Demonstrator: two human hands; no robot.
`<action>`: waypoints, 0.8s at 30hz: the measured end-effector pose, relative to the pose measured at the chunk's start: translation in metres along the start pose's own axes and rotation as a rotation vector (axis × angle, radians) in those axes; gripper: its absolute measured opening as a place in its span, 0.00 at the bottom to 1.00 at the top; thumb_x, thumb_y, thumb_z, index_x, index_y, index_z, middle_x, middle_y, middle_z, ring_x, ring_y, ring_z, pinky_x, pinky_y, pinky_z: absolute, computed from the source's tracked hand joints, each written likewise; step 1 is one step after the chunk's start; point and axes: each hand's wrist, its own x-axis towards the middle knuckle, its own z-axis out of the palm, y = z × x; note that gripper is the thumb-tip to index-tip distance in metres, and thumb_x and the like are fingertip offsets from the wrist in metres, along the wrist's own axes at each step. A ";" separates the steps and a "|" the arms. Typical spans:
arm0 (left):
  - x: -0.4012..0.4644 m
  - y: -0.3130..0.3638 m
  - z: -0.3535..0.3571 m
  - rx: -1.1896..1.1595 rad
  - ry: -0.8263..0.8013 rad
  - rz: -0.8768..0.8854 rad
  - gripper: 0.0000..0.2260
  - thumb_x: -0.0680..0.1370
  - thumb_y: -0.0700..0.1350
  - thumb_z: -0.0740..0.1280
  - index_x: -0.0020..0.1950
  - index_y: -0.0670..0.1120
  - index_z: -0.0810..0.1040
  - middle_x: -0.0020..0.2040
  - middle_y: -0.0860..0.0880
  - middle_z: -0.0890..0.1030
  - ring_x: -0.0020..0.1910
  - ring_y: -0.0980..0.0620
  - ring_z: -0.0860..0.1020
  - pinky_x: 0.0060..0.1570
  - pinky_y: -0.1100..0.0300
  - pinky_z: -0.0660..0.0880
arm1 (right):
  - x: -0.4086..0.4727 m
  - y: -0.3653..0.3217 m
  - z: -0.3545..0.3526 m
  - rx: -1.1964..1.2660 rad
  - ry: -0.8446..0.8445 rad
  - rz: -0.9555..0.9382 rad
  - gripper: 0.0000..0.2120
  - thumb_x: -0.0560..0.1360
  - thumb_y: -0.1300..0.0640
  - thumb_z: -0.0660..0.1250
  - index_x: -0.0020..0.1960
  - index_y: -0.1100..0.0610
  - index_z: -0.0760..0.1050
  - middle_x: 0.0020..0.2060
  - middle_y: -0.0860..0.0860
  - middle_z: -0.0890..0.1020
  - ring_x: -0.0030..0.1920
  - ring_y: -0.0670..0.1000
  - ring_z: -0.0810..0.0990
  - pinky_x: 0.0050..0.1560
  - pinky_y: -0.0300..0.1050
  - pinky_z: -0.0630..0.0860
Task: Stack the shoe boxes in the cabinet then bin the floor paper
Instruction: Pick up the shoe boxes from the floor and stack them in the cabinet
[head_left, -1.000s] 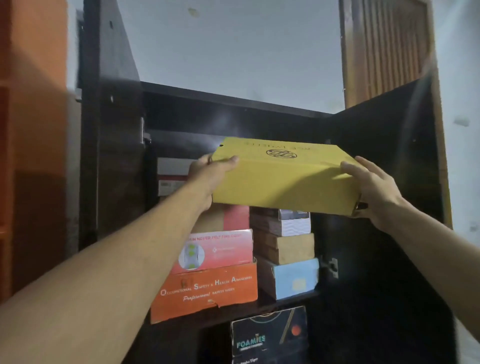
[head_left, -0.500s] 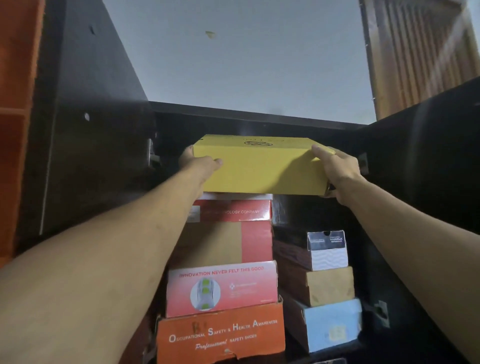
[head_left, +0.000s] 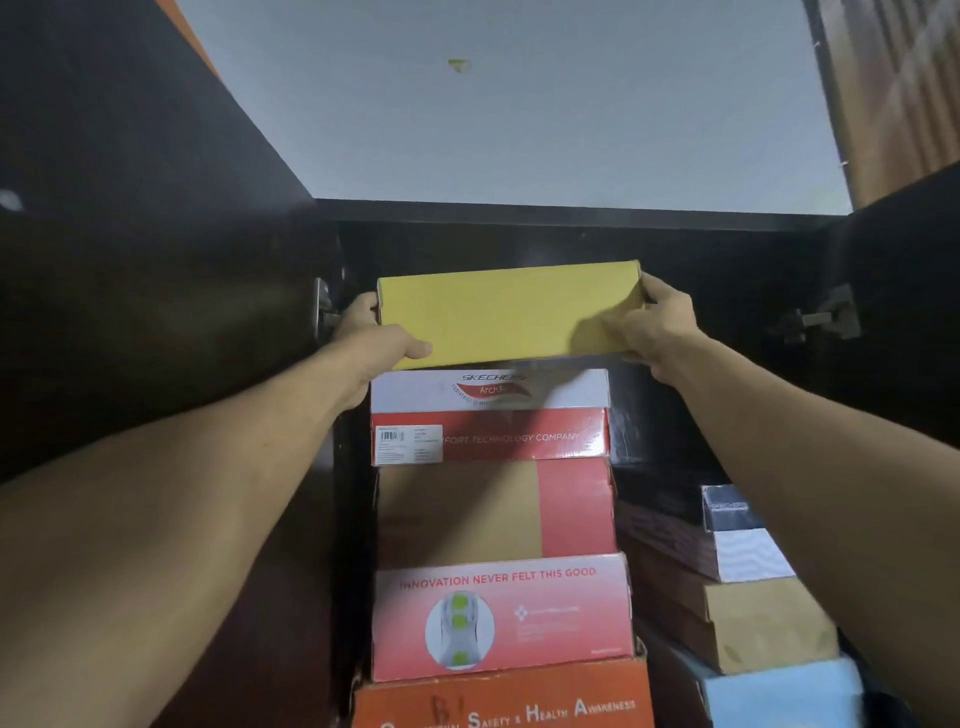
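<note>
A yellow shoe box (head_left: 498, 314) is held at the top of the left stack inside the dark cabinet (head_left: 571, 215), right over a white and red Skechers box (head_left: 488, 415). My left hand (head_left: 376, 338) grips its left end, thumb on the front face. My right hand (head_left: 654, 325) grips its right end. Below the Skechers box are a tan and red box (head_left: 493, 512), a pink box (head_left: 501, 616) and an orange safety-shoe box (head_left: 504, 699). No floor paper is in view.
A lower stack stands to the right: a black and white box (head_left: 743, 540), a brown box (head_left: 763, 623) and a light blue box (head_left: 779, 693). Both cabinet doors (head_left: 130, 260) stand open, with hinges (head_left: 826, 317) on each side. A wooden panel (head_left: 904, 88) is at the upper right.
Both hands have carried the yellow box up and into the cabinet, from in front of the stacks to just over the Skechers box. The view has tilted upward and closer.
</note>
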 end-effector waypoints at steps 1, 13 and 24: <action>0.003 -0.002 -0.001 -0.019 0.006 0.001 0.29 0.70 0.31 0.73 0.67 0.46 0.68 0.56 0.49 0.78 0.52 0.50 0.77 0.42 0.58 0.75 | 0.003 0.003 0.005 -0.002 -0.021 0.012 0.36 0.68 0.68 0.72 0.72 0.49 0.69 0.59 0.48 0.79 0.58 0.53 0.79 0.57 0.55 0.80; 0.003 -0.030 -0.002 0.501 -0.147 -0.009 0.58 0.65 0.41 0.78 0.77 0.61 0.37 0.78 0.52 0.35 0.78 0.50 0.48 0.74 0.49 0.59 | -0.001 0.044 0.047 -0.187 0.183 -0.115 0.15 0.77 0.58 0.67 0.62 0.52 0.73 0.51 0.50 0.75 0.50 0.52 0.75 0.48 0.47 0.74; 0.009 -0.051 -0.002 0.395 -0.182 -0.042 0.52 0.69 0.37 0.76 0.78 0.61 0.44 0.78 0.53 0.56 0.68 0.49 0.70 0.50 0.61 0.71 | -0.011 0.062 0.051 -0.366 0.141 -0.198 0.10 0.76 0.53 0.64 0.56 0.48 0.75 0.47 0.54 0.78 0.52 0.58 0.78 0.52 0.55 0.78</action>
